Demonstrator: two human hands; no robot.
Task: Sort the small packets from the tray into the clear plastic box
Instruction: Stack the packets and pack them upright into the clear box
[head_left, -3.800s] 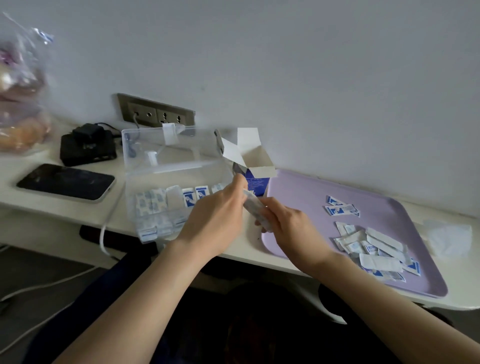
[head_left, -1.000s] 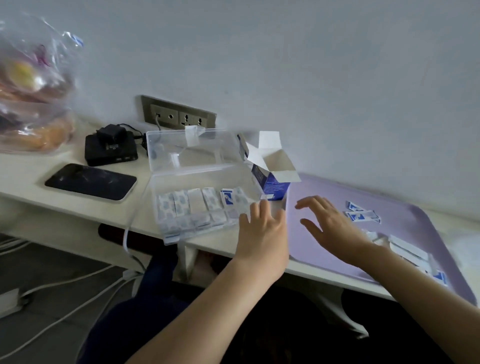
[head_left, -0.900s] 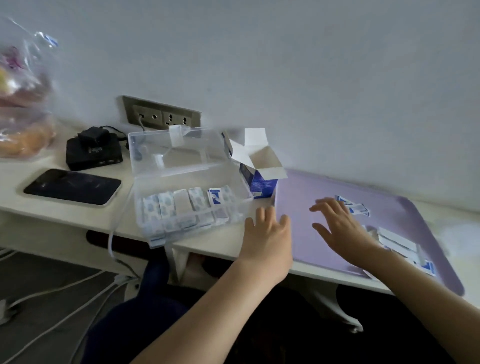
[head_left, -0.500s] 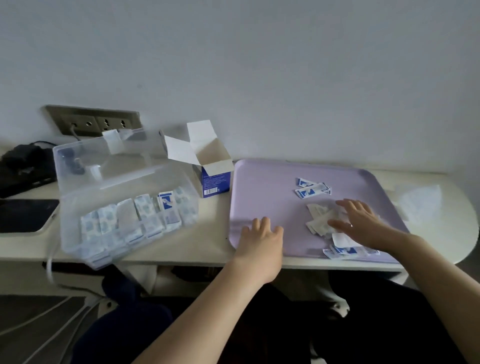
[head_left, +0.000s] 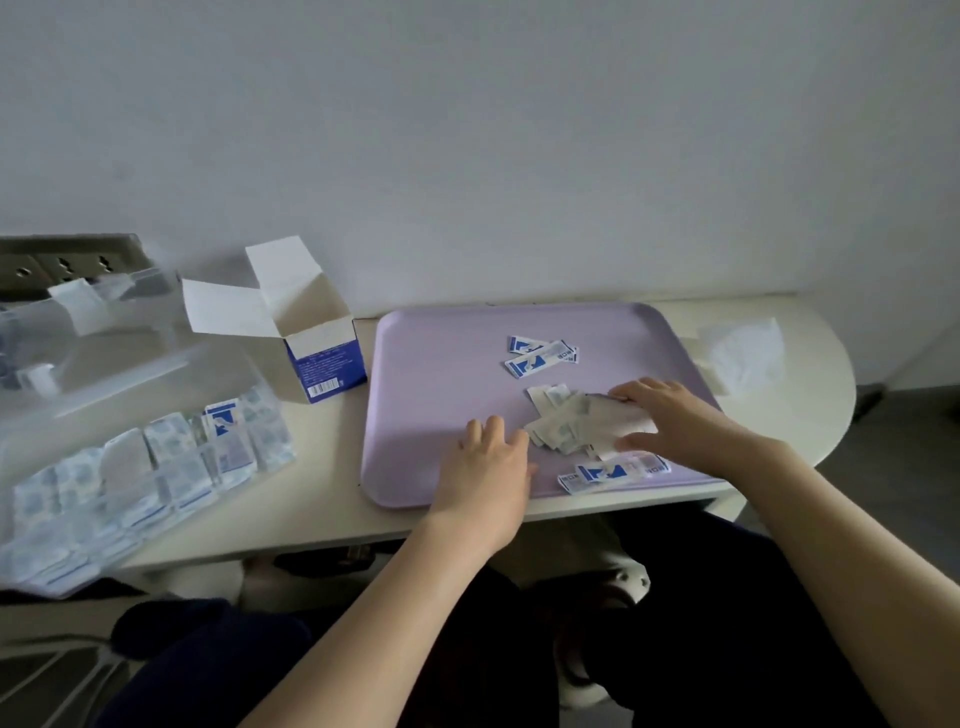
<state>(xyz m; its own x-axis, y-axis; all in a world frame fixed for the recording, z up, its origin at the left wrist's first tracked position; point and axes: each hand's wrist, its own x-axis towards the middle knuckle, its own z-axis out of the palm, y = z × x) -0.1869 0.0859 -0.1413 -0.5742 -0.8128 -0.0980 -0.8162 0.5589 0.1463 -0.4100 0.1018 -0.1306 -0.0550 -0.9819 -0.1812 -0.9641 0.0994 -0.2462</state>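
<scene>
Gathering is the step in hand: both hands lie on the tray (head_left: 431, 374), at the packets (head_left: 563, 428) piled in its near right part. The left hand (head_left: 483, 462) rests flat, fingers straight, tips touching the packets' left edge. The right hand (head_left: 670, 421) covers their right side, fingers spread and relaxed, gripping nothing visible. Next, I judge, like packets must be pinched up and carried left to the box (head_left: 130, 441) on the table (head_left: 322, 514).

Both bare forearms reach forward, palms down. The left hand (head_left: 485, 467) lies flat, fingers (head_left: 491, 430) straight and close together. The right hand (head_left: 670, 421) sits further forward and out to the right, with its fingers spread and lightly bent and the thumb angled back toward the left hand.
</scene>
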